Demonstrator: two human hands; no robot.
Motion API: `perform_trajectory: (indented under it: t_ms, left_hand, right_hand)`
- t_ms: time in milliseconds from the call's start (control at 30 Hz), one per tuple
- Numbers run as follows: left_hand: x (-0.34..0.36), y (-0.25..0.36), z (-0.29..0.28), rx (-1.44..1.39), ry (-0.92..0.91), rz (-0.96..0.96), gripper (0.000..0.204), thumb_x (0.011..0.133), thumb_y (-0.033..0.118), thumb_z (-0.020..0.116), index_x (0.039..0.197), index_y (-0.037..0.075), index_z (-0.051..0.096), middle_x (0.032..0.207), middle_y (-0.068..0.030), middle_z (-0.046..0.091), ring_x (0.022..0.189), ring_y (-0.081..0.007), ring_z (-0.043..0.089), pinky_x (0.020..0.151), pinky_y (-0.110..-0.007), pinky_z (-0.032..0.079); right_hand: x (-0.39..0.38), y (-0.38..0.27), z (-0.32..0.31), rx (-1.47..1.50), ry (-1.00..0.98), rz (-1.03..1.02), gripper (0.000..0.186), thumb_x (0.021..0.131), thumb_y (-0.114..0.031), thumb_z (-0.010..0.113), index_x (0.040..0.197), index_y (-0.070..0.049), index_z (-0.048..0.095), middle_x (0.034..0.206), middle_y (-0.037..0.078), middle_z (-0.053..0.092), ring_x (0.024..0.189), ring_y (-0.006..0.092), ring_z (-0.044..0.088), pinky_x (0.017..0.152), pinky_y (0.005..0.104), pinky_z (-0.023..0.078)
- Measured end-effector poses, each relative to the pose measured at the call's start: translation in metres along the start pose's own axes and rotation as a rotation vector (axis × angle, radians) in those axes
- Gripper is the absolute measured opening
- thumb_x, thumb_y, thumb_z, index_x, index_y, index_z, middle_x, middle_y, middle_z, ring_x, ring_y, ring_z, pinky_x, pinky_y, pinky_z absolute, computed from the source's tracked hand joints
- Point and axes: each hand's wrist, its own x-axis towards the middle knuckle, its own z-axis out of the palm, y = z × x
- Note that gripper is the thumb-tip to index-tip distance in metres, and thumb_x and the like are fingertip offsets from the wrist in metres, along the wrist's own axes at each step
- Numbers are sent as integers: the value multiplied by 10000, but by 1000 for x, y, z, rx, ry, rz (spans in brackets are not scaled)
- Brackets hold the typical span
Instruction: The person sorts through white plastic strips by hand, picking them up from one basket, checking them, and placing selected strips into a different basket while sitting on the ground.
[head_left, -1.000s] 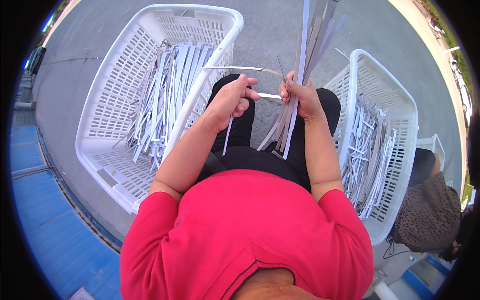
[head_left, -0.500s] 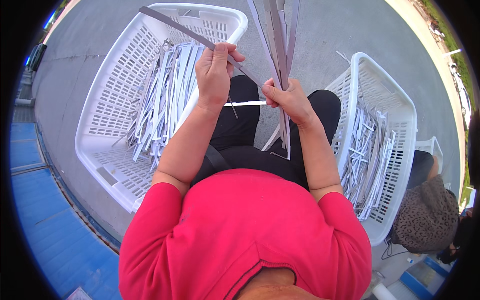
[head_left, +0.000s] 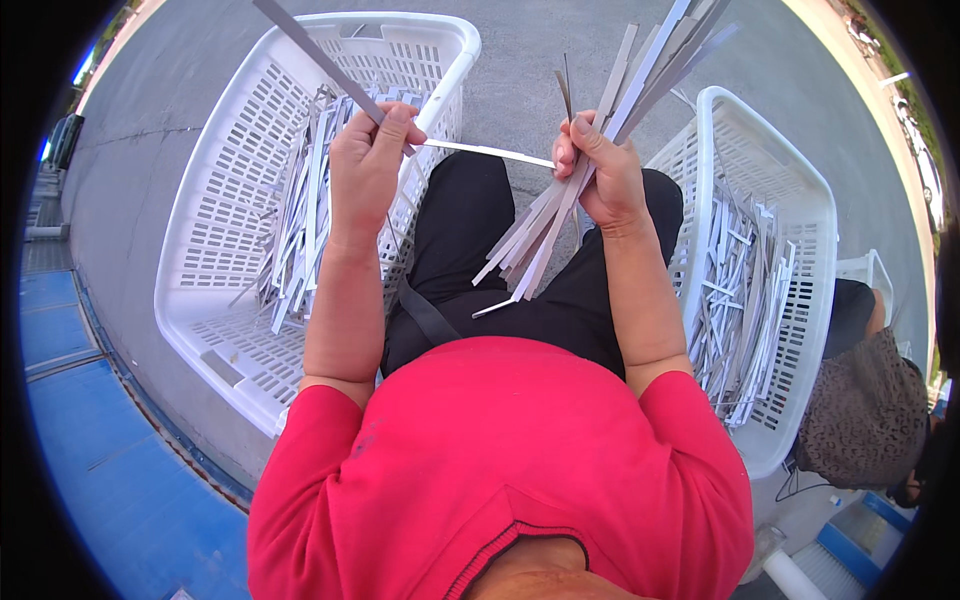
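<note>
My left hand [head_left: 362, 178] is closed on a flat dark-grey strip [head_left: 318, 55], pinched under the thumb, with its long end slanting up to the left. A narrow white strip [head_left: 488, 151] spans the gap between my two hands; how each end is held is hidden by the fingers. My right hand [head_left: 612, 183] grips a loose bundle of long grey and white strips [head_left: 527, 235], fanned out above and below the fist. One short dark strip [head_left: 563, 92] sticks up by the right fingertips. I cannot tell what the strips are made of.
A large white slotted basket [head_left: 215, 225] on my left holds many strips [head_left: 318, 190]. On my right another white basket [head_left: 822, 250] holds more strips [head_left: 735, 310]. Beyond it sits a person in a leopard-print top [head_left: 860, 410]. Blue panels [head_left: 100, 440] lie at the lower left.
My hands have moved apart, the left one leftward and slightly down. The grey strip's lower end has come away from my right hand. The bundle has tilted, its top now leaning right.
</note>
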Motion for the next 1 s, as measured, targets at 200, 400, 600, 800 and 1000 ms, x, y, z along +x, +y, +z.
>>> perform_trajectory:
  t_ms: [200, 400, 600, 800, 1000]
  left_hand:
    - [-9, -16, 23, 709, -337, 194, 301, 909, 284, 514, 927, 9, 635, 717, -112, 627, 602, -202, 566, 573, -311, 436]
    - [-21, -35, 33, 484, -712, -172, 310, 912, 288, 511, 946, 1, 622, 676, -63, 577, 584, -135, 521, 534, -298, 422]
    - [-31, -28, 41, 176, -849, -499, 254, 883, 259, 566, 944, 16, 609, 695, 11, 529, 574, -64, 469, 481, -224, 385]
    - [-23, -15, 3, 95, -412, -402, 247, 872, 274, 577, 895, 29, 601, 703, 25, 529, 582, -30, 428, 500, -182, 332]
    - [7, -30, -98, 484, 15, -316, 245, 871, 231, 569, 890, -9, 613, 688, 3, 544, 635, -53, 452, 574, -219, 368]
  right_hand:
    - [0, 6, -23, 195, -158, 26, 186, 866, -225, 586, 895, -42, 566, 619, 52, 538, 566, 152, 509, 515, 253, 415]
    - [12, 23, -52, 470, -239, -24, 190, 874, -262, 570, 929, -80, 573, 722, 37, 559, 658, 149, 510, 534, 254, 451]
    - [10, 27, -63, 424, -66, -33, 225, 888, -274, 543, 997, -78, 557, 913, 87, 608, 831, 202, 573, 606, 297, 501]
    - [9, 31, -61, 315, 174, 18, 219, 886, -257, 549, 1009, -76, 555, 989, 103, 608, 856, 204, 587, 655, 351, 500]
    - [10, 35, -68, 357, 143, 15, 229, 881, -242, 563, 1021, -63, 538, 878, 62, 584, 747, 164, 547, 614, 319, 482]
